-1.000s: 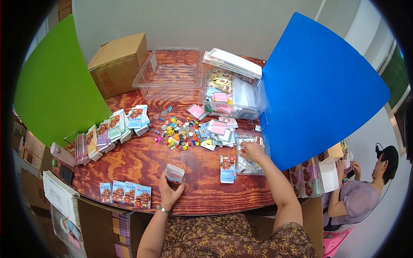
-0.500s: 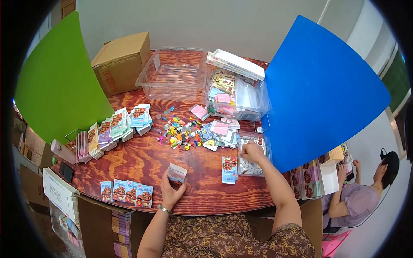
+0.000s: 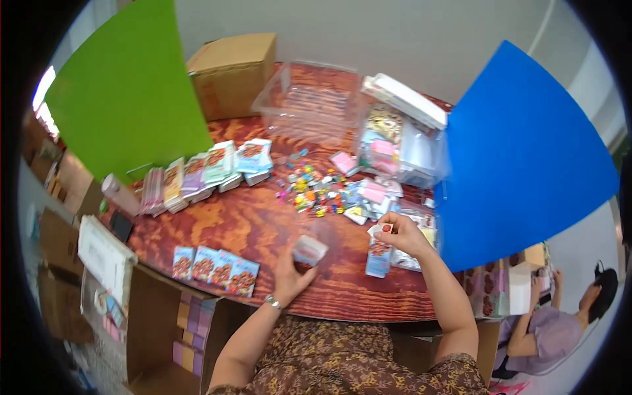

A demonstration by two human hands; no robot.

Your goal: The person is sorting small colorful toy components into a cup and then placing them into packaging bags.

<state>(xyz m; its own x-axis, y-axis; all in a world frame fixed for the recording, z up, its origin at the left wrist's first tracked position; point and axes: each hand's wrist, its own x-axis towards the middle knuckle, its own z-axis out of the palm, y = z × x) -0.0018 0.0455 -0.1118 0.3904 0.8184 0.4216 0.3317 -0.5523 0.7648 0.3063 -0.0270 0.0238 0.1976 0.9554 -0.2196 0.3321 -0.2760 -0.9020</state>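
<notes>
My left hand [image 3: 291, 280] is wrapped round a small card box [image 3: 311, 250], whose open end faces up and shows a pale inside. Pinched in the fingers of my right hand [image 3: 405, 236] is a small whitish packet with a red patch [image 3: 381, 229]; its exact kind is too small to make out. Just below that hand lies a stack of blue printed cards or boxes [image 3: 378, 261]. Partly behind my right hand stands a clear tray of foil packets [image 3: 428, 224]. Several blue printed boxes [image 3: 217, 268] lie in a row left of my left hand.
Colourful small trinkets [image 3: 319, 191] and a pile of cards [image 3: 374, 195] cover the middle. Stacks of printed boxes [image 3: 220, 161] line the left, beside a green panel [image 3: 128, 92]. Behind are clear bins [image 3: 309, 122] and a carton [image 3: 234, 76]. A blue panel [image 3: 526, 164] separates a seated person [image 3: 546, 342].
My right hand has come out of the clear tray with a small packet, over the blue stack. The whole view has shifted, and my left hand still holds the box.
</notes>
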